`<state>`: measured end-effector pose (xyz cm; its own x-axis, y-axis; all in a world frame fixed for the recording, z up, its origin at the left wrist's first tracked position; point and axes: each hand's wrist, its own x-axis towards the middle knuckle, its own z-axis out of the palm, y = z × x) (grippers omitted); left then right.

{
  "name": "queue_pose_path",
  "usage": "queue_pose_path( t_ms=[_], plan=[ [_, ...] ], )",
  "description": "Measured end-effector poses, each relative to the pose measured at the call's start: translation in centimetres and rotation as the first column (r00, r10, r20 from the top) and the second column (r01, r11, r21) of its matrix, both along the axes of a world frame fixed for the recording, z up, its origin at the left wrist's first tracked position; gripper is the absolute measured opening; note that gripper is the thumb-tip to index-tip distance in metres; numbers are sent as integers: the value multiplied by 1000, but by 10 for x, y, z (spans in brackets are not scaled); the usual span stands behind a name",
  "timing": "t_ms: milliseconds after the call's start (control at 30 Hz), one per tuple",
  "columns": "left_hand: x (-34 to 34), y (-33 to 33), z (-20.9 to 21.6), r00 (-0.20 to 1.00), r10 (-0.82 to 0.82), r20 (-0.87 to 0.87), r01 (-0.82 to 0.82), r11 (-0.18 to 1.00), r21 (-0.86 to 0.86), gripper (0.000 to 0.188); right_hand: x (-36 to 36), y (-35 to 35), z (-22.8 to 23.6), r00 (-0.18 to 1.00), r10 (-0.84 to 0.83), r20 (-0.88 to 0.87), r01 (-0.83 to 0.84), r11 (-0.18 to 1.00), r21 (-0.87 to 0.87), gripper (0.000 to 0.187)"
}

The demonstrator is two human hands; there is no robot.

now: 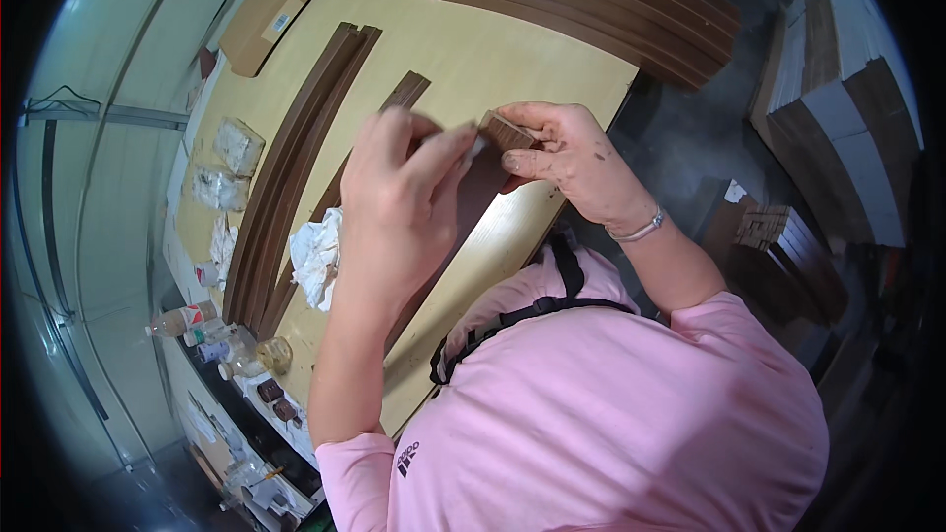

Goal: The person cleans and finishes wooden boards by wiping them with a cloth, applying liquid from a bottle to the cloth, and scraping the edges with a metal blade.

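A long brown trim board slants across the near edge of the pale table, its cut end raised. My right hand grips that end between thumb and fingers, and its skin has brown smudges. Close to the same end is my left hand, fingers curled together in a pinch. Something small and whitish shows at its fingertips, too little visible to name. Beyond my left hand lies another brown strip, partly hidden by it. A crumpled white cloth or tissue rests beside my left forearm.
Long brown mouldings lie on the left of the table; more are stacked along the far side. A cardboard box, plastic-wrapped packs and several bottles line the left edge. Tall stacks stand at right.
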<state>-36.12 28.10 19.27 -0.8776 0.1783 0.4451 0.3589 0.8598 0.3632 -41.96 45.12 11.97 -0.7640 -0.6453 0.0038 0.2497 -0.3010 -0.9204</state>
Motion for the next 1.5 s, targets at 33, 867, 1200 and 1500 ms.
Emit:
queue_pose_path(
  t_ms=[33, 867, 1200, 1500],
  plan=[
    [9, -4, -1, 999, 2, 35, 0, 999, -37, 20, -1, 0, -1, 1000, 2, 18, -2, 1000, 13, 41],
    [15, -8, -7, 998, 25, -61, -22, 999, 49, 23, -2, -5, -3, 998, -59, 29, 59, 998, -10, 37],
    [92, -53, -32, 974, 182, 132, -181, 983, -22, 23, -10, -11, -13, 985, -114, 131, 106, 992, 72, 39],
    [136, -74, 10, 960, 279, -33, -277, 960, 35, 26, -10, -25, -4, 993, -106, 58, 98, 986, 132, 28]
  ],
)
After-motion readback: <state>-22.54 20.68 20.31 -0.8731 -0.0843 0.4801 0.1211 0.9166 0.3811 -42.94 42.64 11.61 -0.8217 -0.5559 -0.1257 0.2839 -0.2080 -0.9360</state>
